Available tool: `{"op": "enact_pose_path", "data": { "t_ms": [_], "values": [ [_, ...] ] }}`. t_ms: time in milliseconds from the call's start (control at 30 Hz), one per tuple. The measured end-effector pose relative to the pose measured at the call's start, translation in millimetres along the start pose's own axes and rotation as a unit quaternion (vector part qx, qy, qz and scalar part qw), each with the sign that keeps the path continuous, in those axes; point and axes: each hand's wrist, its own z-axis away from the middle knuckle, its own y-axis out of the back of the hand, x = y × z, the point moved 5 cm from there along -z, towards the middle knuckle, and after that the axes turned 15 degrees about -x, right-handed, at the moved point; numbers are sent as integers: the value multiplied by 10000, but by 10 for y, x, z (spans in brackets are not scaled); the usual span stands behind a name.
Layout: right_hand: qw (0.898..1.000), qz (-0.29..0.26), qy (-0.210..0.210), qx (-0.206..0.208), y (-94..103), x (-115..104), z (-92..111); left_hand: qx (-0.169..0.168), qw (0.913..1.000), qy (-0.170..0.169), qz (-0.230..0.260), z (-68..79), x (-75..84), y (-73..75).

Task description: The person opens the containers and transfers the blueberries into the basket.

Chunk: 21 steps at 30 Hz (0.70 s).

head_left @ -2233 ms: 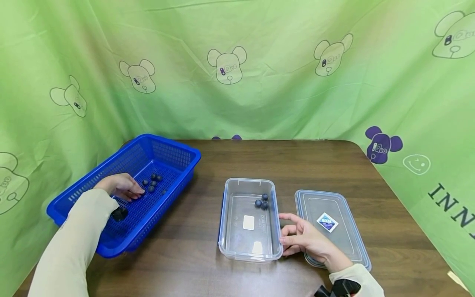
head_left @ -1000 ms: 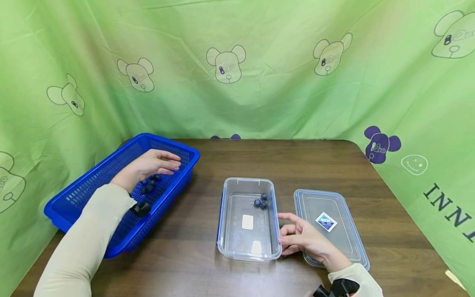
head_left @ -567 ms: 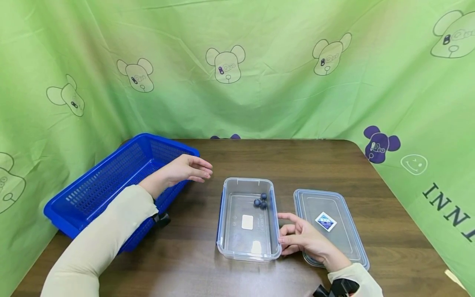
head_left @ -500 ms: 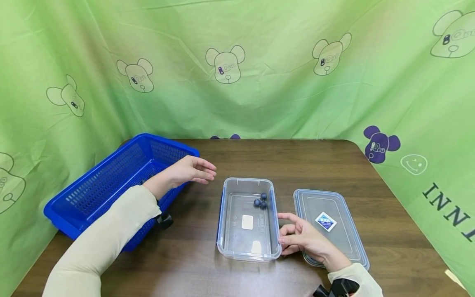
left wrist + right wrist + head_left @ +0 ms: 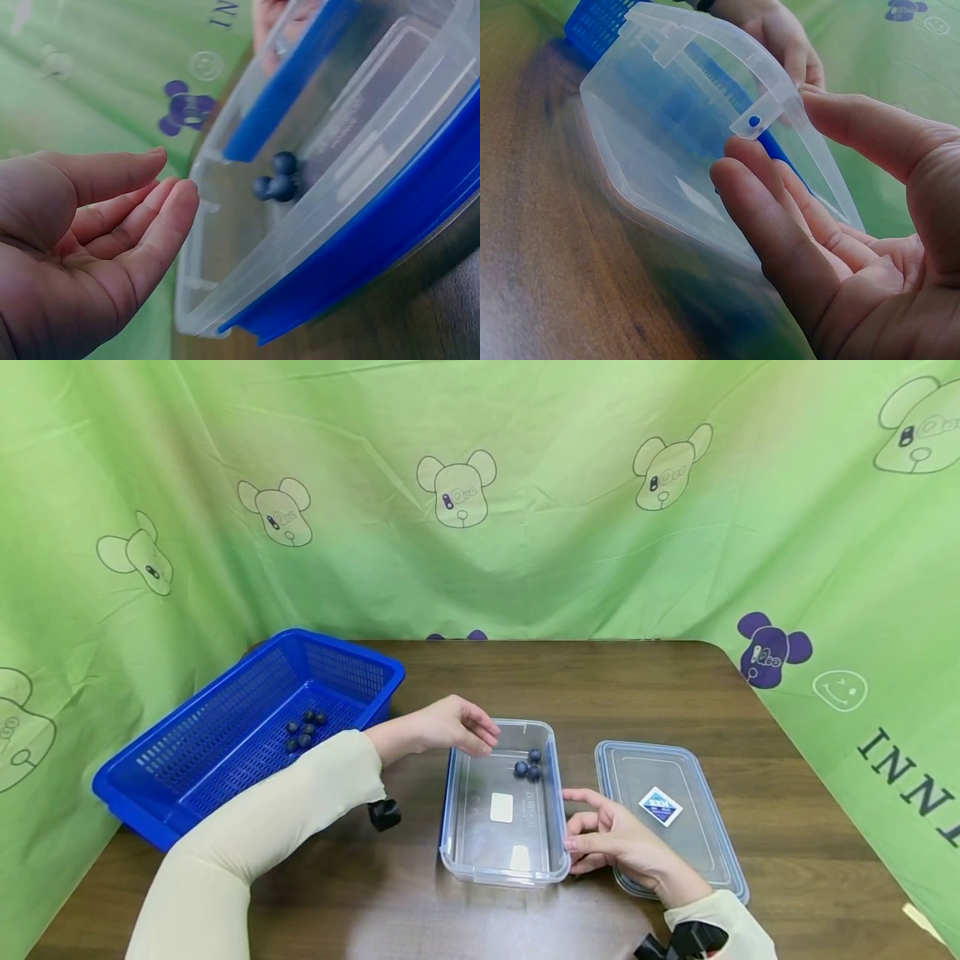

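Note:
My left hand [image 5: 457,727] hovers over the far left rim of a clear plastic food container [image 5: 487,856]. Its thumb and fingers are lightly bent, tips apart, and the left wrist view shows nothing between them. Three blueberries [image 5: 533,772] lie on the container floor near the far right. My right hand [image 5: 622,843] rests its fingertips against the container's right side, and in the right wrist view the thumb touches near the rim. On the left, several blueberries [image 5: 308,729] sit in a blue perforated basket [image 5: 341,667], partly covered by the left sleeve.
A clear lid [image 5: 675,852] with a diamond sticker lies flat on the wooden table [image 5: 600,693], right of the container and partly behind the right hand. A green printed cloth [image 5: 547,560] hangs along the back and sides. Black devices [image 5: 384,814] are strapped to both wrists.
The left hand has come up out of the blue basket and moved right to the container's rim. The right hand, the container and its three blueberries look the same.

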Motion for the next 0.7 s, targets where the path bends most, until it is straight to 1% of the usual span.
{"op": "enact_pose_path", "data": {
  "t_ms": [133, 233, 400, 533, 700],
  "values": [
    [10000, -19, 2, -19, 1, -1, -6, -158, 9995, 206, -153, -169, -39, -88],
    [10000, -37, -2, -27, 4, -6, -11, -218, 9989, 316, -274, -276, -74, -133],
    [10000, -63, -10, -37, 10, -5, -16, -98, 9969, 540, -571, -399, -125, -171],
    [9999, -92, 36, -83, 6, -5, -15, -55, 9919, 797, -990, -463, -123, -203],
    [9998, -112, 80, -113, -3, -6, -16, 20, 9867, 1005, -1281, -558, -120, -226]
  ]
}}
